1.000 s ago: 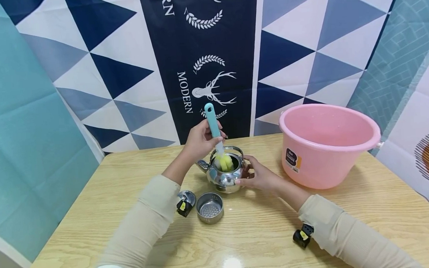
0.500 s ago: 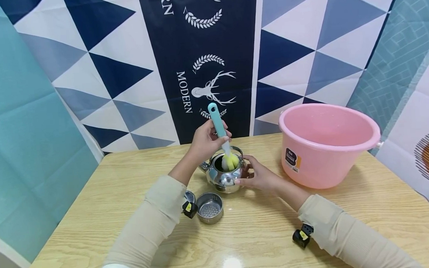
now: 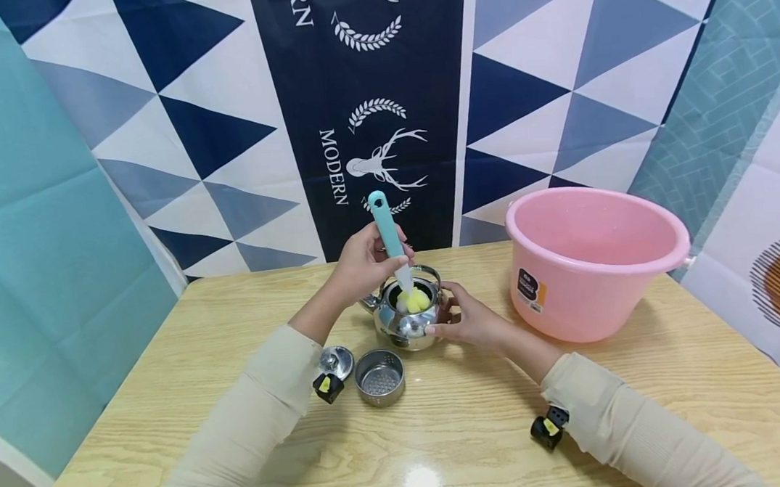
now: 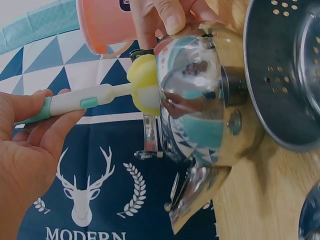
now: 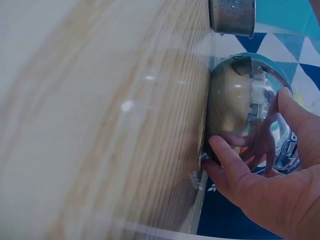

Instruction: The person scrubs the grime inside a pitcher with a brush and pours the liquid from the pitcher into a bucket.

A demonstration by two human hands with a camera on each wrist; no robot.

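My left hand point(image 3: 358, 268) pinches a sponge brush point(image 3: 386, 225) by its teal and white handle, which leans toward the upper left. The brush's yellow sponge head point(image 3: 416, 300) sits in the mouth of a shiny steel teapot point(image 3: 400, 330), partly below the rim. In the left wrist view the sponge point(image 4: 144, 82) bulges at the opening. My right hand point(image 3: 470, 320) grips the teapot's right side, with thumb and fingers spread on its body point(image 5: 232, 95) in the right wrist view. The teapot stands upright on the table, its spout pointing left. Its inside is mostly hidden.
A perforated steel strainer basket point(image 3: 379, 378) stands just in front of the teapot. Beside it lies the round lid point(image 3: 338, 360), partly behind my left wrist camera point(image 3: 328, 386). A large pink tub point(image 3: 582, 300) stands at the right. A patterned cloth hangs behind the wooden table point(image 3: 463, 429).
The brush handle swung right, then back left, with my left hand. The sponge is now lower in the teapot's mouth. My right hand and the teapot stay in place.
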